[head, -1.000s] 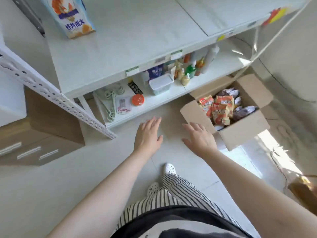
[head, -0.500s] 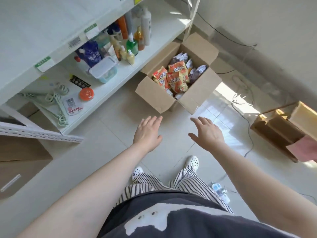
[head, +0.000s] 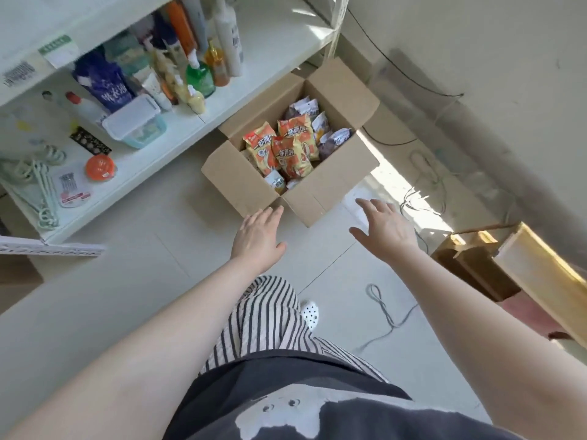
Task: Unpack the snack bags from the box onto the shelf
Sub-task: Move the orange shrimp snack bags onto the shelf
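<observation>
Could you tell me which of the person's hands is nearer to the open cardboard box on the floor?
Left. The left hand has its fingertips almost at the cardboard box's near corner; the right hand hovers off its right side, slightly farther away.

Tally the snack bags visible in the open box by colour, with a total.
Counting only bags that show in the cardboard box:
Orange snack bags: 3
Purple-and-white snack bags: 3
White bag with yellow print, partly hidden at the near edge: 1
Total: 7 visible; more may lie underneath.
Both the left hand and right hand are empty.
</observation>
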Demonstrator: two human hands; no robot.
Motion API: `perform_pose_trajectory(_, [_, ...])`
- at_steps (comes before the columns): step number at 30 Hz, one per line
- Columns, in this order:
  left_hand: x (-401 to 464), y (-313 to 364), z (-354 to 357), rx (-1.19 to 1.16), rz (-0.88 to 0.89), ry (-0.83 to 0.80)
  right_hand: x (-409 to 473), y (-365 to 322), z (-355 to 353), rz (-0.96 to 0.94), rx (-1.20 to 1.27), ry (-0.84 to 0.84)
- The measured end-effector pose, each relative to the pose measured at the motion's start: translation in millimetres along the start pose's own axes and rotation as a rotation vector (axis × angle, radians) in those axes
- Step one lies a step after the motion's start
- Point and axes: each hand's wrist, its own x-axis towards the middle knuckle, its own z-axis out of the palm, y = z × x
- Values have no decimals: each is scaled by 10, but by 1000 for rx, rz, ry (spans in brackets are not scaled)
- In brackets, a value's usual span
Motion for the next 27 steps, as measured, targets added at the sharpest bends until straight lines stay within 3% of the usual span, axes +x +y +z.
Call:
perform_pose_trajectory(15, [2016, 505, -701, -133, -169, -16, 1976, 642, -1033, -96, 51, 21])
perform_pose_trajectory(20, [2462, 647, -858, -182, -243, 54, 2663, 752, -1215, -180, 13, -69])
perform_pose_trajectory(27, [3024, 546, -539, -402, -530, 139, 3955, 725, -1105, -355, -48, -193])
